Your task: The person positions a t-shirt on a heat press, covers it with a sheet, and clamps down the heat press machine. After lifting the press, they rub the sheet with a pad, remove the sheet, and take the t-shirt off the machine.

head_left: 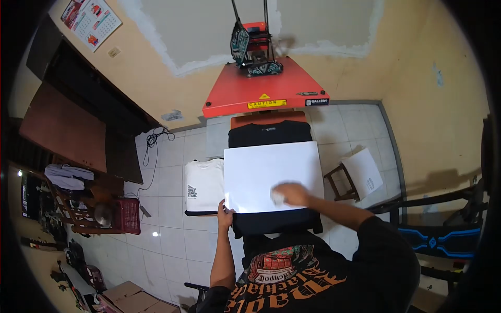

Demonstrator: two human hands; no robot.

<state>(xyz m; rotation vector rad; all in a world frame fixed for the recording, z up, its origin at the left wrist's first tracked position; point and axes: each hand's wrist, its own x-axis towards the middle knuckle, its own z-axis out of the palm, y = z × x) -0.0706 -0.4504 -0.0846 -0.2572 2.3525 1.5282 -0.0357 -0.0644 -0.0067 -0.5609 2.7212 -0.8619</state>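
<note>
A glossy white sheet (pixel 261 167) lies over a black T-shirt (pixel 266 134), whose collar shows beyond its far edge. The shirt is spread on the lower bed of a red heat press (pixel 266 86); the press's top plate is raised behind it. My left hand (pixel 225 215) pinches the sheet's near left corner. Over the middle right of the sheet, my right hand (pixel 295 194) is closed around a small whitish wad (pixel 277 196), slightly blurred. Whether it is cloth or paper I cannot tell.
Left of the press lies a stack of shirts, a white printed T-shirt (pixel 204 182) on top. To the right, a wooden stool (pixel 342 183) bears white printed sheets (pixel 364 169). Further left are a maroon crate (pixel 131 215) and a black cable (pixel 152 138). Cardboard boxes (pixel 135 300) sit at lower left.
</note>
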